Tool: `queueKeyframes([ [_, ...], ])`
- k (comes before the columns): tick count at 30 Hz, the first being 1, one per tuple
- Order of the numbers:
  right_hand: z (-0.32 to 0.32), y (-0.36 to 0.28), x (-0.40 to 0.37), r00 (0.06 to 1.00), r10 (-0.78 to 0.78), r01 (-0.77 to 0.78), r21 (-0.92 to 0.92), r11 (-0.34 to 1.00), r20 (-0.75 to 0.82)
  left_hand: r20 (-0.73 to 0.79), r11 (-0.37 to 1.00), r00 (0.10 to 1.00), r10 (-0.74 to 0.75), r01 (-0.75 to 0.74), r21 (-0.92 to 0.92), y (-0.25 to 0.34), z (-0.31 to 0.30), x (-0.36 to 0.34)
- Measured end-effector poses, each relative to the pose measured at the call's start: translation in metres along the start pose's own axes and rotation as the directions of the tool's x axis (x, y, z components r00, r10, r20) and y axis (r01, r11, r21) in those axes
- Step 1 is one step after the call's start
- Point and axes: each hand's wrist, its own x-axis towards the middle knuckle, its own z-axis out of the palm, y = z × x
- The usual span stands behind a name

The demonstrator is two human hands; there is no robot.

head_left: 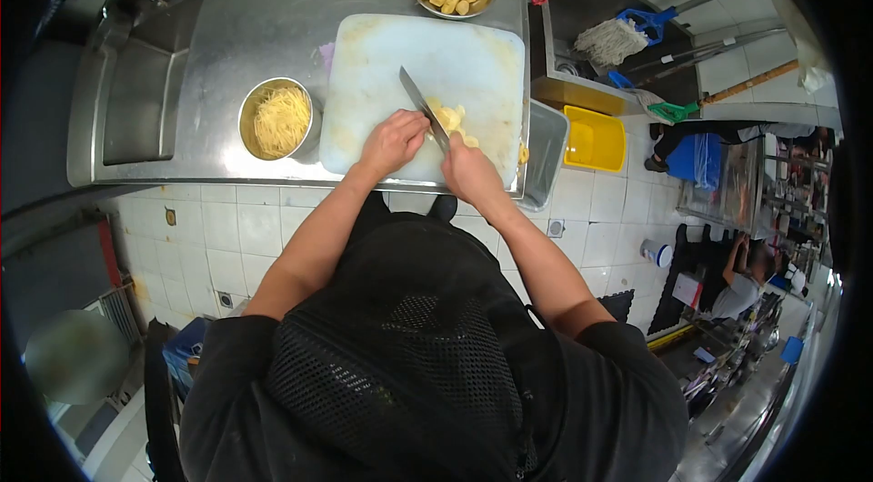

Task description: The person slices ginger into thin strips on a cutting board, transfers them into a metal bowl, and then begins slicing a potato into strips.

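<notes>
My right hand (pixel 473 175) is closed round the handle of a kitchen knife (pixel 420 98), whose blade points away from me over a white cutting board (pixel 373 55). Close to the blade's left side, my left hand (pixel 396 141) is curled with its fingertips down on the board. What those fingers press on, if anything, is hidden. Pale yellow cut pieces (pixel 450 118) lie to the right of the blade. Left of the board stands a metal container (pixel 314 123) of thin yellow strips (pixel 281 122). A metal bowl (pixel 420 6) beyond the board holds peeled yellow chunks (pixel 452 0).
A sink (pixel 136 132) is at the counter's left end. Right of the counter are a grey bin (pixel 546 150), a yellow tub (pixel 594 138) and a second sink with a mop (pixel 611 43). Other people work at the far right, one a person in grey (pixel 737 296).
</notes>
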Motion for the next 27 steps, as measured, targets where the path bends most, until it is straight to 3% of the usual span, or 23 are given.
queueKeyframes([
  [9,-0.081,-0.006,-0.011,1.000,0.022,-0.022,0.053,0.998,-0.007,-0.015,0.998,0.999,-0.051,0.051,-0.031,0.011,-0.003,0.003],
  [17,-0.058,0.034,-0.035,0.991,0.071,-0.043,0.235,0.971,-0.112,0.013,1.000,1.000,-0.010,0.010,-0.018,0.002,-0.001,0.003],
  [19,-0.060,0.036,-0.045,0.986,0.168,-0.151,0.358,0.921,-0.017,0.008,0.990,0.994,-0.113,0.113,-0.079,0.000,-0.002,0.002],
  [23,-0.042,0.061,-0.055,0.983,0.179,-0.149,0.383,0.911,-0.043,-0.005,0.985,0.992,-0.123,0.121,-0.122,0.015,-0.020,0.007],
  [25,-0.031,0.070,-0.058,0.982,0.176,-0.137,0.398,0.907,-0.063,-0.042,0.928,0.951,-0.306,0.288,-0.237,0.031,-0.026,0.017],
  [27,-0.026,0.075,-0.063,0.979,0.197,-0.156,0.406,0.900,-0.061,-0.011,0.922,0.956,-0.294,0.281,-0.267,0.047,-0.021,0.042],
])
